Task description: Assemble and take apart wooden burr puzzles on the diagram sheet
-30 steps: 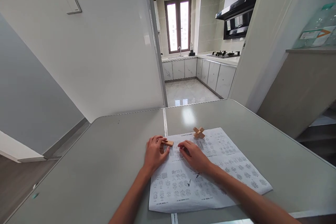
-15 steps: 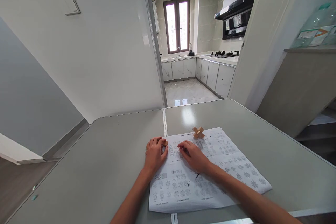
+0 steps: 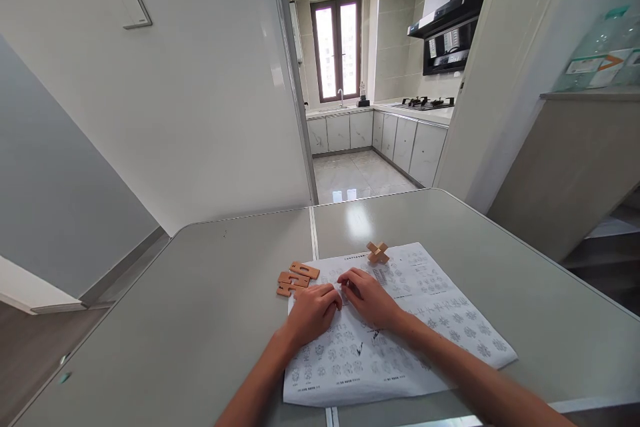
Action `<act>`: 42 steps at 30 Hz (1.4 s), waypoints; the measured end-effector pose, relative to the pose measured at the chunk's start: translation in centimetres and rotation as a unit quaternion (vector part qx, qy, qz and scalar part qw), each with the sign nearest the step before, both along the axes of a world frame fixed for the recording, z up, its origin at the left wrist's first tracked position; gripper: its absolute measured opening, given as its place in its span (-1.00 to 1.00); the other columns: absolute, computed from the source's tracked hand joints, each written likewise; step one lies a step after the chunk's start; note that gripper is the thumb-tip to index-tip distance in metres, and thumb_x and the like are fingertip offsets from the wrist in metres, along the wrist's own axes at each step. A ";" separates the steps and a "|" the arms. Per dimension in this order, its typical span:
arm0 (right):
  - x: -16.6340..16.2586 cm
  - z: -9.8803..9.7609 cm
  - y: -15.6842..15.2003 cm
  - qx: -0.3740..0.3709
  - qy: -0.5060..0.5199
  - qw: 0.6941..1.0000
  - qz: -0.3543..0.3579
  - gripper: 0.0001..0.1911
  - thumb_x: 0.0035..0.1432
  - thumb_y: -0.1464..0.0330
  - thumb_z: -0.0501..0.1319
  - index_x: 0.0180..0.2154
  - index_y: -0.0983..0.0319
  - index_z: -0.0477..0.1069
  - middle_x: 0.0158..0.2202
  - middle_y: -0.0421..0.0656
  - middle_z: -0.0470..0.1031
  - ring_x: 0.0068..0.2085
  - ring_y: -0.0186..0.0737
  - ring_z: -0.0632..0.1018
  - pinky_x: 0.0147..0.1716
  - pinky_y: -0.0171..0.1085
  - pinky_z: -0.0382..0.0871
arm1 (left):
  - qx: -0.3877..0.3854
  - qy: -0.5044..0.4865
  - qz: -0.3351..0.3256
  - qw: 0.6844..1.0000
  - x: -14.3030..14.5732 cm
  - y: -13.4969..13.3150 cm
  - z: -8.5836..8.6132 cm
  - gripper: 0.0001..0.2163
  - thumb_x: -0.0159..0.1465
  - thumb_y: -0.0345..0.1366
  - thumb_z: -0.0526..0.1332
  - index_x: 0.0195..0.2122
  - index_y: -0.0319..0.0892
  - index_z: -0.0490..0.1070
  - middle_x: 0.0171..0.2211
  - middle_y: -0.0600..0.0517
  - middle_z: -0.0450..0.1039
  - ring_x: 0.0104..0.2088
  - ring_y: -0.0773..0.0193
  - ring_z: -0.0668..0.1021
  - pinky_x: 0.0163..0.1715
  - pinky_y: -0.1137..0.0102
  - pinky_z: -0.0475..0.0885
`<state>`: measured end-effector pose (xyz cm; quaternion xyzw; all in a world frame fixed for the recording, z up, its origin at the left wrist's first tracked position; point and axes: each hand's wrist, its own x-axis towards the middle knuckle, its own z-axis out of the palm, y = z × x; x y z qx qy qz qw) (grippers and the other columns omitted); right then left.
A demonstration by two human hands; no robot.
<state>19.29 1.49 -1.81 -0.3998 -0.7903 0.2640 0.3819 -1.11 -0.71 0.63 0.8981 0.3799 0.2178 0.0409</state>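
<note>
Left hand (image 3: 314,310): in the head view, yours has drawn back toward you and to the right over the last half second, uncovering the wooden pieces (image 3: 294,278); its fingers now curl over the printed sheet (image 3: 450,320), and you cannot tell whether they pinch anything.
Right hand (image 3: 369,297): yours has stayed put on the sheet, fingers bent inward, tips facing the left hand across a narrow gap; whether they grip something does not show.
Tabletop (image 3: 200,300): to your left, a broad stretch of grey surface lies between the wooden pieces and the slanting left edge; ahead, a shallower strip separates the sheet from the far edge; to the right, more surface runs from the sheet's corner to the right edge.
Seam (image 3: 313,230): this pale strip runs from the far edge toward you, passing under the sheet.
Wooden pieces: three lie flat in a close row at the sheet's far left corner, just beyond your left hand.
Long axes: they run nearly side to side, right ends angled slightly toward you; the farthest has a lengthwise slot, and the nearest is partly hidden by your hand.
Wooden cross (image 3: 378,252): it sits at the sheet's far edge, beyond your right hand, its arms pointing diagonally.
</note>
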 end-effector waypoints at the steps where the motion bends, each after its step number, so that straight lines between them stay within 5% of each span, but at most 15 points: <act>1: 0.0 -0.1 0.0 0.000 -0.001 1.000 -0.001 -0.82 0.36 0.49 0.13 -0.13 0.16 0.46 -0.16 -0.12 0.53 -0.18 -0.13 0.53 -0.11 -0.14 0.43 | -0.003 -0.001 0.004 1.000 0.1 -0.1 0.1 -0.77 0.29 -0.55 0.10 -0.33 -0.10 0.46 -0.35 0.09 0.53 -0.37 0.30 0.52 -0.32 0.40 0.34; 34: 0.0 0.0 -0.1 0.005 -0.002 1.000 0.002 -0.82 0.37 0.46 0.11 -0.13 0.16 0.46 -0.15 -0.11 0.53 -0.18 -0.12 0.55 -0.13 -0.11 0.45 | -0.001 0.000 0.011 1.000 0.3 -0.3 0.7 -0.79 0.28 -0.52 0.09 -0.32 -0.09 0.45 -0.34 0.08 0.55 -0.38 0.29 0.53 -0.36 0.41 0.33; 42: -0.1 0.0 0.2 -0.045 0.070 0.996 -0.038 -0.58 0.30 0.44 0.10 0.18 0.15 0.21 -0.18 -0.13 0.53 -0.25 -0.13 0.56 -0.16 -0.10 0.48 | -0.015 -0.013 -0.002 1.000 0.2 -0.2 0.6 -0.76 0.26 -0.57 0.09 -0.32 -0.10 0.45 -0.36 0.08 0.54 -0.39 0.31 0.53 -0.34 0.43 0.34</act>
